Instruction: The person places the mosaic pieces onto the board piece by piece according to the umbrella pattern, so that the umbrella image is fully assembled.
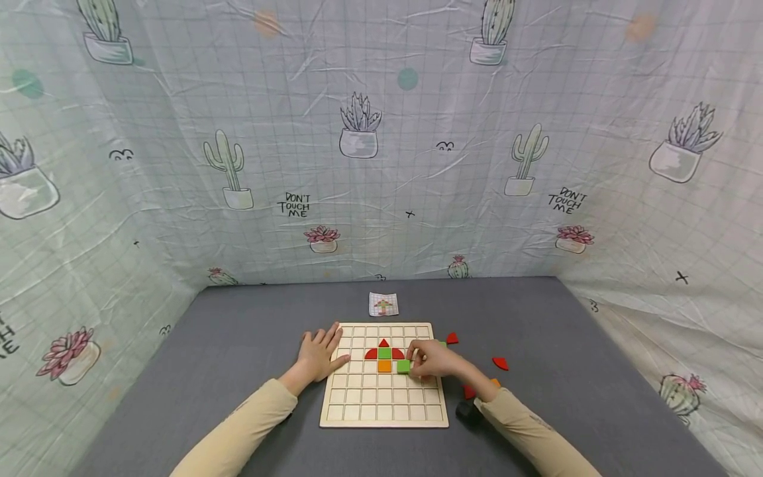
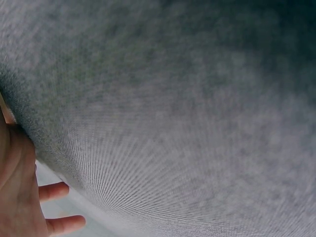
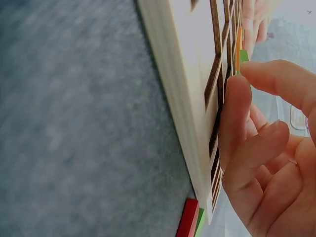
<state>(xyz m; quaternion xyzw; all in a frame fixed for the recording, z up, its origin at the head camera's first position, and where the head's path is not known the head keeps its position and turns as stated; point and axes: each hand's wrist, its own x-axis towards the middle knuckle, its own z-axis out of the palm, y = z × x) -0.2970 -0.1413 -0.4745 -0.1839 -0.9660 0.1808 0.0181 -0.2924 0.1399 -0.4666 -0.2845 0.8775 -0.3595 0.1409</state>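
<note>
Left hand (image 2: 19, 190), two fingers (image 2: 66, 224) apart, beside broad grey textured surface (image 2: 173, 123)

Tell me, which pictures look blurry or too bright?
Head view: fairly even light, the board reads clearly; left wrist: the grey tabletop is mostly blurred, darkening toward the top right; right wrist: tabletop soft too, and the board washes out near the top.

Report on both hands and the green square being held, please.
Left hand on gridded board, left edge. Right hand pinching green square over board. Loose red pieces right of board, apparently not blocking.
</note>
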